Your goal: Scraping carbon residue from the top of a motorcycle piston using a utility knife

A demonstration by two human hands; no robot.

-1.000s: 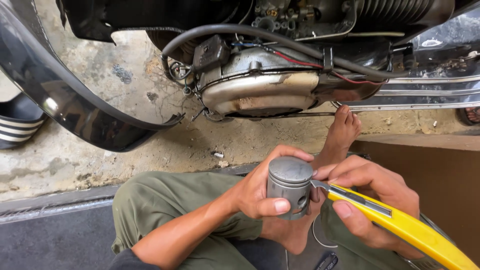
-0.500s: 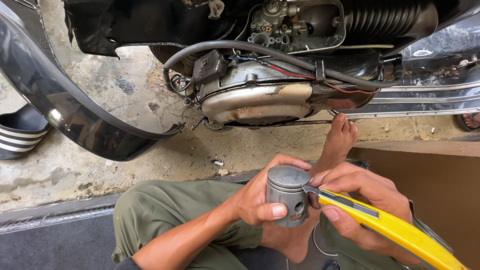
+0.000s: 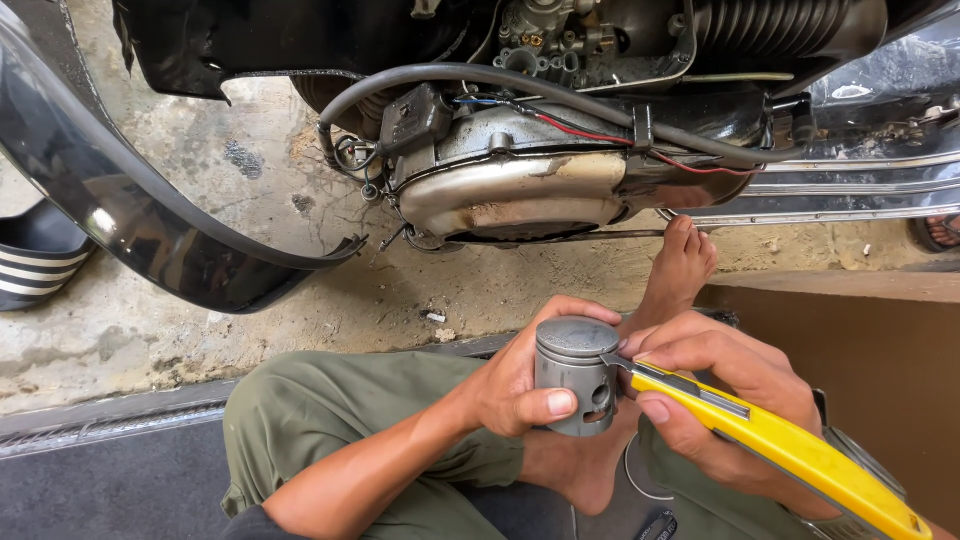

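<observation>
Concrete floor, left hand (image 3: 520, 385) gripping piston (image 3: 575, 375), right hand (image 3: 715, 390) holding knife (image 3: 780, 445)

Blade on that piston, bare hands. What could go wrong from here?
1. The yellow knife in the right hand points its blade at the left hand: a slip could cut the thumb.
2. The piston is held only by fingers; it could twist or drop.
3. The blade may scratch the metal.
</observation>
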